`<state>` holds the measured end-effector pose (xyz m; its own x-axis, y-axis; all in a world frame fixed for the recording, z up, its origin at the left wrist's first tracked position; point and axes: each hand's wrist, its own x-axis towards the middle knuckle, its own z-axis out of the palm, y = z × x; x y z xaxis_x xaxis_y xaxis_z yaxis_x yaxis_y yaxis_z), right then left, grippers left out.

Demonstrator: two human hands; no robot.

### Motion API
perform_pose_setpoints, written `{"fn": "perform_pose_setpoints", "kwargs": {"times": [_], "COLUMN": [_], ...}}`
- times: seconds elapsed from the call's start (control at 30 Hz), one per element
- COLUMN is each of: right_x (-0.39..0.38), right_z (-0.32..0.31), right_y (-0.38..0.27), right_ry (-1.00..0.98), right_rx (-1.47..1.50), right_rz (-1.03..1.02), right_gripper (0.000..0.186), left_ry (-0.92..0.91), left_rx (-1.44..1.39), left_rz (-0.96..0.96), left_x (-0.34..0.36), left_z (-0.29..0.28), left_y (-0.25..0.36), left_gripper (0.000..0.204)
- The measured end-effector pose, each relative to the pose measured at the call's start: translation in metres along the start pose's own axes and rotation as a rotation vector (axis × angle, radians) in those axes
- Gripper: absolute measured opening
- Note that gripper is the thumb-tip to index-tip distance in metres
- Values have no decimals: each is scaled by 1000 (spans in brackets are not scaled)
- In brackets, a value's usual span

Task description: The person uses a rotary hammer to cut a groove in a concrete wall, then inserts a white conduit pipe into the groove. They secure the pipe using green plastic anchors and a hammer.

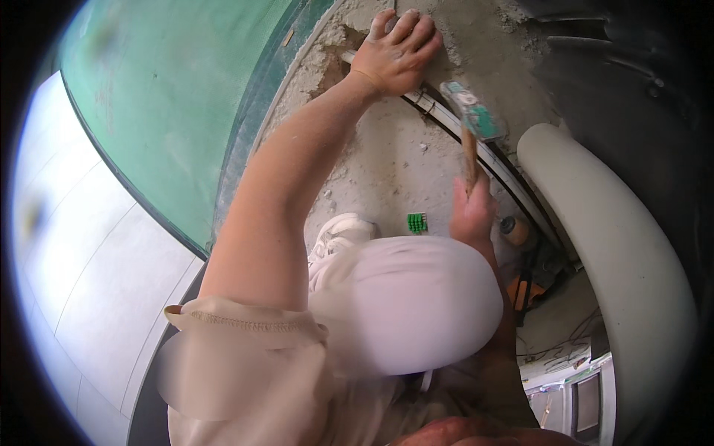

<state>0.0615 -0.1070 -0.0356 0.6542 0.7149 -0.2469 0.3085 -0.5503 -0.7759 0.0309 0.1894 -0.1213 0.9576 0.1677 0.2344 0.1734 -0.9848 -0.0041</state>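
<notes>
My right hand [474, 214] grips a hammer [470, 137] by its wooden handle. The head, smeared with green and white, is raised over a long pale metal rail [487, 154] and slightly blurred. My left hand [399, 53] reaches far forward, its palm over the rail's far end beside rough, broken concrete. Its fingers are curled, and their tips are hidden. A small pale bit shows between two of them, too little to name. A small block of green pieces [417, 222] lies on the dusty floor near my shoe [344, 232].
A thick pale pipe [602, 215] curves along the right, next to dark sheeting [639, 82]. An orange and black power tool [526, 286] lies right of my knee [416, 305]. Green panelling [163, 111] borders the left. Loose rubble dots the floor.
</notes>
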Motion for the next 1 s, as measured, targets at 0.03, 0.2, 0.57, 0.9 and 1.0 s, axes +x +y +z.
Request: {"fn": "perform_pose_setpoints", "kwargs": {"times": [0.03, 0.2, 0.57, 0.9, 1.0], "right_x": [4, 24, -21, -28, -21], "right_z": [4, 6, 15, 29, 20], "right_y": [3, -8, 21, 44, 32], "right_ry": [-87, -252, -438, -262, -178], "right_rx": [-97, -97, -330, -479, -329], "right_rz": [78, 190, 355, 147, 54], "right_gripper": [42, 39, 39, 39, 37], "left_ry": [-2, 21, 26, -22, -25], "left_rx": [-14, -4, -11, 10, -28], "left_rz": [10, -39, -15, -5, -17], "left_x": [6, -6, 2, -2, 6], "left_z": [2, -4, -2, -1, 1], "left_y": [3, 1, 0, 3, -1], "left_gripper": [54, 48, 48, 57, 56]}}
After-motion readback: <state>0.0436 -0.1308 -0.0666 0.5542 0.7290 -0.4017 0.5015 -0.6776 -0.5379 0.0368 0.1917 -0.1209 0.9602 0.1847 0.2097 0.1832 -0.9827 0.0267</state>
